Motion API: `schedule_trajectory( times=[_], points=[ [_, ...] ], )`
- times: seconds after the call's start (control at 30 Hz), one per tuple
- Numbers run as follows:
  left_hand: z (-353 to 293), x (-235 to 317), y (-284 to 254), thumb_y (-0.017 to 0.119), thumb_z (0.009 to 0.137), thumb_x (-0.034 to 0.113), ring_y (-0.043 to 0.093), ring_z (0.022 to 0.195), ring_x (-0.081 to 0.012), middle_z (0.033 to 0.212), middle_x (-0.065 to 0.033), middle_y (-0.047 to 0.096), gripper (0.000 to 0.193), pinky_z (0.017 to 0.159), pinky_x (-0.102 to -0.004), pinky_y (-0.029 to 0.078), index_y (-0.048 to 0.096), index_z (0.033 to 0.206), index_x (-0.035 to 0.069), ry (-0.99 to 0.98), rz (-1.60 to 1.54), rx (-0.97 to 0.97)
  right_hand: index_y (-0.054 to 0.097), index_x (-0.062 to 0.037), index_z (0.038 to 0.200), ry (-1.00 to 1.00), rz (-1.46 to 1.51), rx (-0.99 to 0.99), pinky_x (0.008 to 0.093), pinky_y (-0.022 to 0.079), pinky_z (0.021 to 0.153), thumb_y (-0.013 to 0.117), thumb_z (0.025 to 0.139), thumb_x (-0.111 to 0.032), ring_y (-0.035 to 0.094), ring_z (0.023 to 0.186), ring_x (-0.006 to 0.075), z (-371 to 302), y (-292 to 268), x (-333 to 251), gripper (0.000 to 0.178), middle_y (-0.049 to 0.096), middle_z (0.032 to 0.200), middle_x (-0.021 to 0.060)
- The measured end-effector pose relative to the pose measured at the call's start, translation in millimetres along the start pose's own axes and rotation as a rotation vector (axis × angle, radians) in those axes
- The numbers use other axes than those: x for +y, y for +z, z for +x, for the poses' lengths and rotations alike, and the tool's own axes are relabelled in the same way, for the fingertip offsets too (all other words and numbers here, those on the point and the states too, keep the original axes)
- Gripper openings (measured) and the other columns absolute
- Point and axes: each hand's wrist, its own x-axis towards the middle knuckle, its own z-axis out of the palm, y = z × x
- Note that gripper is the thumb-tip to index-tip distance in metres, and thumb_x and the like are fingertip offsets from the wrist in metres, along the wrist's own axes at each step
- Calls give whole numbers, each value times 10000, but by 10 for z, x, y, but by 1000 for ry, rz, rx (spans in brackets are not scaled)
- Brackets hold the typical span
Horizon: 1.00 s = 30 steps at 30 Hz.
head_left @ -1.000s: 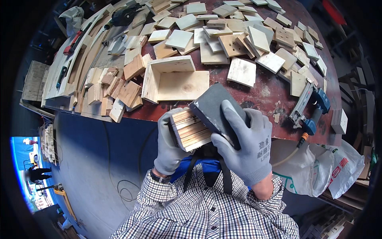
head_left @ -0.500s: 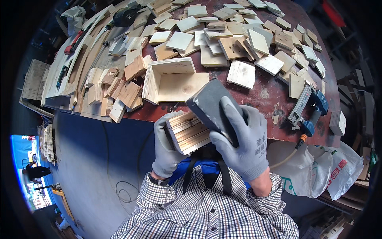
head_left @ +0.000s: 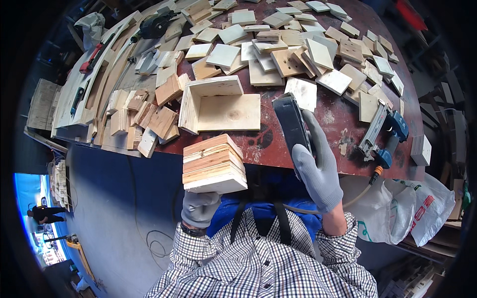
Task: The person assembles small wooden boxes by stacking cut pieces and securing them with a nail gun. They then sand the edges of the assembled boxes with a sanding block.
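Note:
My left hand [head_left: 200, 208], in a grey glove, is closed on a stack of small wooden boards [head_left: 212, 164] from below. The stack's layered edges face up, and it sits just in front of the table's near edge. My gloved right hand [head_left: 320, 176] grips a dark grey sanding block [head_left: 288, 119], tilted steeply and apart from the stack. Beyond the two hands, on the red-brown table [head_left: 328, 149], rests a partly built wooden box [head_left: 228, 113] with an open side. To the right lies a blue nail gun [head_left: 392, 144] with its hose.
Loose wooden squares [head_left: 278, 62] cover the far part of the table in piles. Small wood blocks [head_left: 161, 119] lie at the left, near long planks [head_left: 94, 99] and a dark power tool [head_left: 156, 25]. White plastic bags [head_left: 397, 211] hang below the right edge. A person [head_left: 45, 213] is far left.
The sanding block has come off the stack, moving right and turning upright with my right hand. My left hand has turned the stack and shifted it slightly left.

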Motion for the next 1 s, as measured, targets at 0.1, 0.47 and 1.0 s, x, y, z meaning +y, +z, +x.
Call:
schedule_trajectory(
  times=[0.1,0.47,1.0],
  points=[
    [4,-78,28,613,557,-134,551,1408,-376,1459,-151,628,1001,1184,-550,427,492,1535,45,-29,-178,-76,276,40,1648,8,192,-187,399,327,1236,650,1041,-282,434,1502,282,-93,100,92,783,403,1645,249],
    [21,-122,5,661,565,-101,538,1418,-370,1478,-162,612,1004,1218,-573,388,480,1544,27,10,-87,-106,385,64,1589,-219,-273,-186,442,484,955,690,1001,-306,603,1028,340,-350,515,178,759,611,1168,230],
    [103,-148,280,709,650,48,560,1342,-344,1401,-122,625,870,1183,-564,417,522,1499,81,-103,-256,-16,416,32,1585,-411,-432,-229,449,453,992,720,968,-327,575,1099,357,-164,457,6,777,602,1207,225]
  ],
)
